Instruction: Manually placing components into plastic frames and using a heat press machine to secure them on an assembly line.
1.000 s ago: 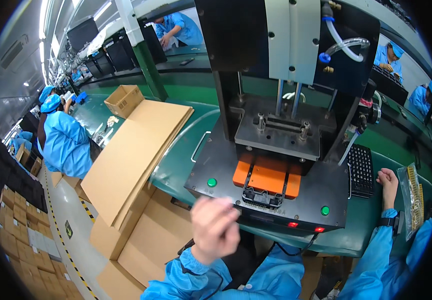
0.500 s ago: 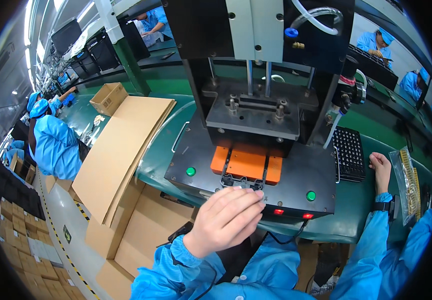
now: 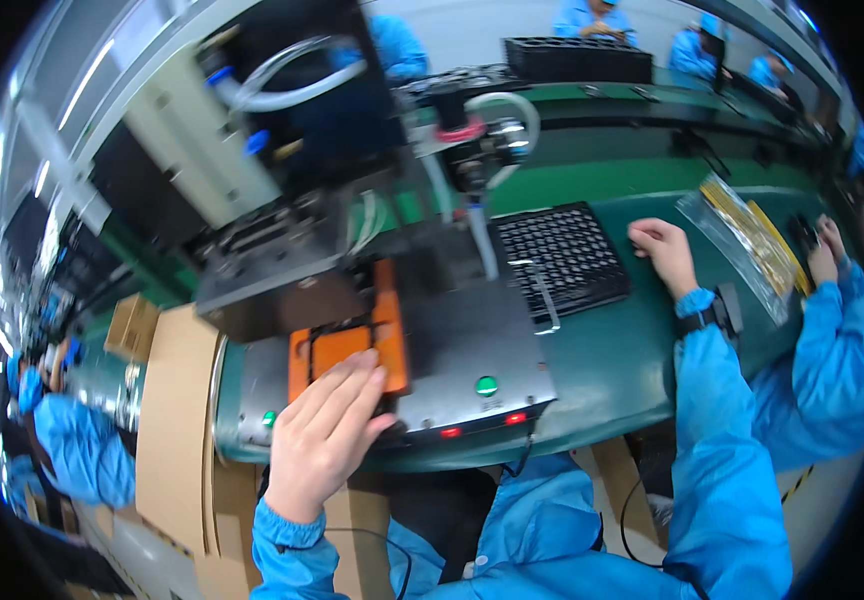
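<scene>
My left hand (image 3: 327,430) lies over the near part of an orange fixture block (image 3: 389,320) at the front of a black press machine (image 3: 452,370). Its fingers are stretched out and close together, covering the near end of a thin black part in the block. A dark steel press head (image 3: 282,300) stands raised above the block's far side. My right hand (image 3: 664,250) rests on the green table to the right, with its fingers curled and nothing visible in them. Beside it is a black tray (image 3: 562,258) with rows of small pockets.
A clear bag (image 3: 742,250) with yellow strips lies right of my right hand. Farther right, a co-worker's hands (image 3: 824,252) hold a small black object. Cardboard sheets (image 3: 177,420) stand on the left, near a small carton (image 3: 133,328). Two green buttons, one at right (image 3: 488,386), sit on the machine.
The view has swung to the right, so the machine now sits farther left. My left hand reaches farther over the orange block with straighter fingers. My right hand stays curled beside the tray.
</scene>
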`<action>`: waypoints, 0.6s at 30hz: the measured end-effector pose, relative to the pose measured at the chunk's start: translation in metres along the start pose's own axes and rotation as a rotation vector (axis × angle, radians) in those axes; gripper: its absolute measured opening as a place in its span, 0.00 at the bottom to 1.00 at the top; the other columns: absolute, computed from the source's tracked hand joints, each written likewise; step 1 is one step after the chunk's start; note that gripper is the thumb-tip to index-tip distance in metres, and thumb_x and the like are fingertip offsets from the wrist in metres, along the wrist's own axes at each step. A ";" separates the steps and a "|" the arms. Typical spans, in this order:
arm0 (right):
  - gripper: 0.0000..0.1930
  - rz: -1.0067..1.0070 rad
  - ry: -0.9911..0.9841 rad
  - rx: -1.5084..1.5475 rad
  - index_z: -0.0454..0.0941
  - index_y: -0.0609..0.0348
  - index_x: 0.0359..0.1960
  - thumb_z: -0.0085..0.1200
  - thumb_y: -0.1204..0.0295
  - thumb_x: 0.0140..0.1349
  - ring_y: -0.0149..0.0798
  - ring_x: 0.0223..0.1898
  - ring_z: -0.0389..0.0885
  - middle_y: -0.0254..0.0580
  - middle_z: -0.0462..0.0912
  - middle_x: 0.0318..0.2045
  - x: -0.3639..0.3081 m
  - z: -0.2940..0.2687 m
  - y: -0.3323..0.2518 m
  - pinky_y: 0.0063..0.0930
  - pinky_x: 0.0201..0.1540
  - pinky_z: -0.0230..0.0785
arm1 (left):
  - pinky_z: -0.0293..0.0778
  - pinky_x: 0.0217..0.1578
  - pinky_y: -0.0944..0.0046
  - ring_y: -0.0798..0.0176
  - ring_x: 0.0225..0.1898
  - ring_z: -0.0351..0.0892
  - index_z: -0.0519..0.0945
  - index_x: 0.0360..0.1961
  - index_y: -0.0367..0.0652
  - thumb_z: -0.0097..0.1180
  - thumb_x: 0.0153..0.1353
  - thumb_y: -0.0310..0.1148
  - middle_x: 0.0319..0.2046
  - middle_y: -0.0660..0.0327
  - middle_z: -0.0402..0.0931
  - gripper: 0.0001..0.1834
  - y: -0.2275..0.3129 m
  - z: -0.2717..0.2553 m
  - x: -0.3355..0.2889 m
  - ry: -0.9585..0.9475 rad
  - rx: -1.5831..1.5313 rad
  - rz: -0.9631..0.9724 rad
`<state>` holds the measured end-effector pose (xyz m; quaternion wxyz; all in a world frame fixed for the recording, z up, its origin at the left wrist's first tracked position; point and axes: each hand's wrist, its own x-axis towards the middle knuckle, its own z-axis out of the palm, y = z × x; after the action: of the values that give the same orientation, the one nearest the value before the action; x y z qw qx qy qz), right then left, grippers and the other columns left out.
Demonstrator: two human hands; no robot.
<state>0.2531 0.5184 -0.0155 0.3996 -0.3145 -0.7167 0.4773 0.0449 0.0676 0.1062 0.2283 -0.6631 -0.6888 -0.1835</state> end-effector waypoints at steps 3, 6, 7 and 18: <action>0.08 0.020 0.035 0.057 0.81 0.66 0.39 0.58 0.75 0.60 0.28 0.31 0.80 0.37 0.83 0.31 0.000 0.002 -0.002 0.21 0.33 0.74 | 0.77 0.45 0.58 0.49 0.47 0.80 0.79 0.45 0.33 0.62 0.53 0.38 0.45 0.50 0.80 0.21 0.001 0.002 0.003 0.004 0.116 0.071; 0.08 -0.010 0.035 0.047 0.80 0.67 0.39 0.58 0.77 0.59 0.29 0.32 0.80 0.39 0.83 0.31 0.001 0.002 0.003 0.23 0.34 0.75 | 0.78 0.41 0.59 0.48 0.43 0.82 0.79 0.45 0.33 0.58 0.59 0.39 0.40 0.48 0.81 0.20 0.004 0.008 -0.002 0.091 0.140 0.037; 0.08 -0.018 0.038 0.051 0.80 0.67 0.39 0.58 0.77 0.59 0.29 0.32 0.80 0.40 0.83 0.31 0.001 0.004 0.001 0.23 0.34 0.76 | 0.77 0.35 0.59 0.48 0.35 0.82 0.79 0.44 0.32 0.55 0.64 0.39 0.35 0.49 0.81 0.19 -0.002 0.007 -0.010 0.188 0.135 0.025; 0.09 0.004 0.094 -0.044 0.81 0.67 0.38 0.58 0.75 0.57 0.32 0.28 0.82 0.44 0.84 0.30 -0.007 0.006 -0.007 0.26 0.34 0.76 | 0.67 0.37 0.58 0.54 0.33 0.71 0.79 0.48 0.37 0.55 0.50 0.12 0.32 0.56 0.74 0.22 -0.005 0.013 -0.007 0.179 0.209 -0.052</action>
<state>0.2510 0.5078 -0.0120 0.4247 -0.3467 -0.7068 0.4471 0.0396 0.0687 0.0920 0.3520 -0.5985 -0.6980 -0.1751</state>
